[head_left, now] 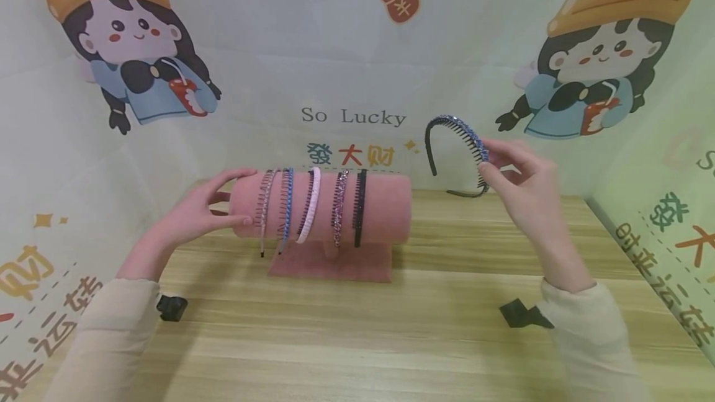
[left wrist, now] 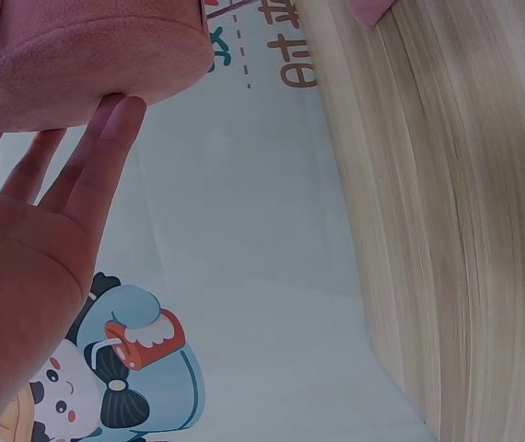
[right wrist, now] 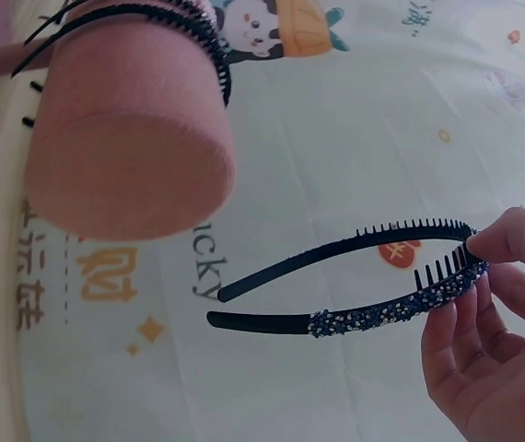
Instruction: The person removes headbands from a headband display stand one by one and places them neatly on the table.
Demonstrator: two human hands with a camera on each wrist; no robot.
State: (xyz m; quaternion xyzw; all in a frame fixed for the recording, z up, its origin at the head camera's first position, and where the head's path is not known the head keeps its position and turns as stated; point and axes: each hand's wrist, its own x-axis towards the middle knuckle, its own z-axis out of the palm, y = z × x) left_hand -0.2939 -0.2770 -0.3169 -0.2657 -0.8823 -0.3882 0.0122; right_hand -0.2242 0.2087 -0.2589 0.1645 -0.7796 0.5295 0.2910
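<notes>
My left hand (head_left: 192,209) holds the left end of a pink plush headband stand (head_left: 388,206), thumb in front and fingers reaching over the far side. On its roll sit several headbands: a silvery one (head_left: 266,203), a blue one (head_left: 287,203), a pale pink one (head_left: 310,206), a glittery pink one (head_left: 340,203) and a black one (head_left: 360,206). To the right of the stand, my right hand (head_left: 525,188) pinches a black toothed headband (right wrist: 396,311) crusted with blue and silver stones. It is raised in the air, its two ends pointing toward the roll in the right wrist view.
The stand's flat pink base (head_left: 335,268) rests on a wooden table (head_left: 346,340). Printed cloth (head_left: 268,79) with cartoon figures hangs behind and at both sides. Black devices (head_left: 172,308) are worn at the wrists.
</notes>
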